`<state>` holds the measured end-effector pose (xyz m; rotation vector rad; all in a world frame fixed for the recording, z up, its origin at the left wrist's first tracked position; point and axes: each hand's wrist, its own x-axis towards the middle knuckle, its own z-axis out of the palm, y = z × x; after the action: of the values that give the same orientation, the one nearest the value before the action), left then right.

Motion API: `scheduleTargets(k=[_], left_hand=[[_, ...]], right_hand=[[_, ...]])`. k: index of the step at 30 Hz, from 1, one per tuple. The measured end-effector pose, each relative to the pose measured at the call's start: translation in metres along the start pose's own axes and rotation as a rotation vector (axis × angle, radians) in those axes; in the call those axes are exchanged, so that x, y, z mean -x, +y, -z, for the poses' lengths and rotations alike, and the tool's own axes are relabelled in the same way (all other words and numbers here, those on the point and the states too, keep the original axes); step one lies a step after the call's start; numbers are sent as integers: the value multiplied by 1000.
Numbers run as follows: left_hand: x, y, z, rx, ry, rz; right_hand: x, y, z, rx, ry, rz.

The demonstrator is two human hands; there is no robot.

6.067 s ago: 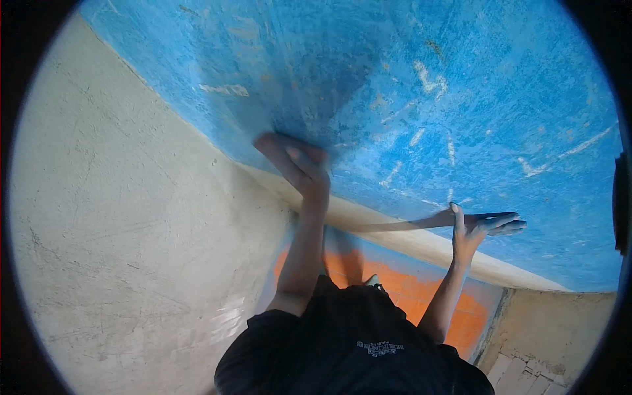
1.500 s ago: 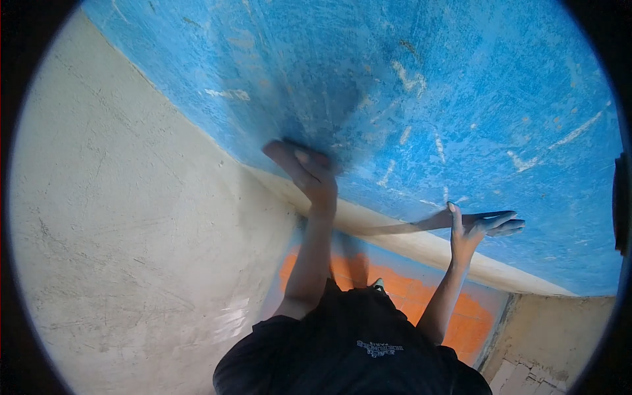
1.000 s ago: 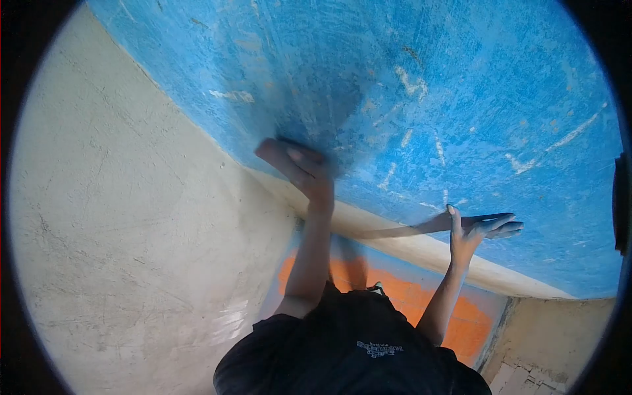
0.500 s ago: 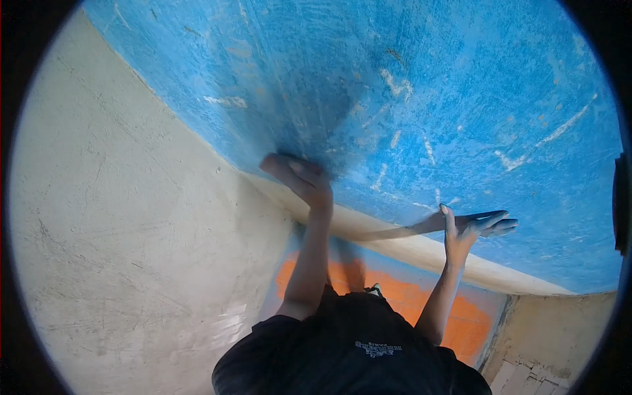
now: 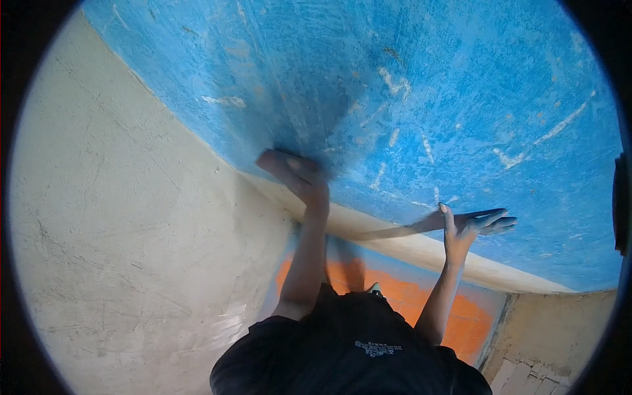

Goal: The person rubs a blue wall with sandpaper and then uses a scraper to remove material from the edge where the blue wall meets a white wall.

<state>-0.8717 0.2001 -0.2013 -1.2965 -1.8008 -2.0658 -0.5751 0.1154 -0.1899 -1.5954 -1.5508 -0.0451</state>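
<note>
Blue painted surface [image 5: 461, 99] fills upper frame; worn, streaked, pale scratches [image 5: 395, 82] showing through the paint; a cream band [image 5: 421, 247] runs along its lower edge; plain cream wall [image 5: 131, 230] meets it on the left; orange patch [image 5: 421, 296] below the band; black shirt [image 5: 342, 355] at the bottom.

Left hand [image 5: 304, 179] raised to the blue surface near its lower-left edge, just above the band; fingers curled over a flat brownish pad [image 5: 273, 161], thumb side under, pad face against the paint; hand and pad are blurred, so can't say whether it is a block or a folded sheet.

Right hand [image 5: 469, 229] well apart from it, at the surface's lower edge; palm flat on the paint, fingers [image 5: 497, 214] stretched out and slightly spread, thumb up; holding nothing, looks like a brace.

Handling, as a judgement: pad looks light and thin, probably stiff enough to keep flat under pressure; rough rather than slippery; not fragile. Best taken as it is now, across the back with fingers along one long edge and thumb on the other, leaving the whole face free against the surface; a pinch at a corner would likely let it tilt or fold.
</note>
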Motion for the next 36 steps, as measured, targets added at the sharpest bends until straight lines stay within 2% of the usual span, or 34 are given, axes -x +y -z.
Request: scheduleTargets(k=[1, 3, 4, 6, 8, 9, 12, 13, 15, 17, 18, 20, 21, 22, 24, 26, 27, 28, 30, 31, 33, 34, 36], left_hand=[[-16, 5, 4, 154, -29, 98], [-15, 5, 3, 172, -29, 182], [4, 1, -4, 39, 0, 167], [64, -25, -19, -63, -54, -50], [119, -19, -12, 25, -243, -198], [126, -3, -6, 89, -350, -145], [111, -45, -22, -41, -107, -203], [73, -15, -9, -34, -157, 48], [-7, 24, 2, -15, -69, 106], [-37, 13, 2, 88, 15, 0], [-41, 3, 4, 178, -35, 87], [-27, -2, -4, 133, 44, 51], [-3, 2, -14, -3, 172, -72], [35, -24, -16, -101, 8, -171], [94, -23, -8, 143, -225, -84], [107, -18, -5, 335, -275, 70], [104, -43, -7, 188, -262, 32], [99, -62, -2, 35, -254, -2], [12, 0, 17, -254, -104, 119], [-21, -19, 14, -120, -36, 87], [-59, -27, 14, 129, -7, 200], [-77, -11, 20, 246, -51, 340], [-85, -27, 21, 199, -46, 299]], right_hand=[[-1, 0, 0, -1, 0, -1], [-1, 0, 0, -1, 3, -2], [0, 0, 0, 1, 1, -3], [0, 0, 0, 4, 0, -5], [0, 0, -2, 3, -4, -5], [0, 0, -4, 3, 0, -5], [0, 1, -2, 11, 10, -9], [0, 1, -1, 14, 11, -12], [1, 0, -2, 11, 9, -10], [0, 0, -3, 11, 16, -11], [0, 0, -3, 11, 15, -15], [0, 1, -3, 17, 21, -16], [0, 1, -3, 18, 23, -15], [0, 1, -3, 19, 27, -18], [1, 1, -4, 19, 32, -20], [1, 0, -5, 26, 39, -19], [0, 0, -4, 28, 49, -17], [2, 0, -4, 32, 52, -22], [3, -3, -5, 34, 68, -32], [3, -5, -5, 33, 85, -34], [2, -9, -4, 40, 140, -44], [1, -11, -3, 50, 189, -55], [-2, -21, -1, 66, 307, -81]])
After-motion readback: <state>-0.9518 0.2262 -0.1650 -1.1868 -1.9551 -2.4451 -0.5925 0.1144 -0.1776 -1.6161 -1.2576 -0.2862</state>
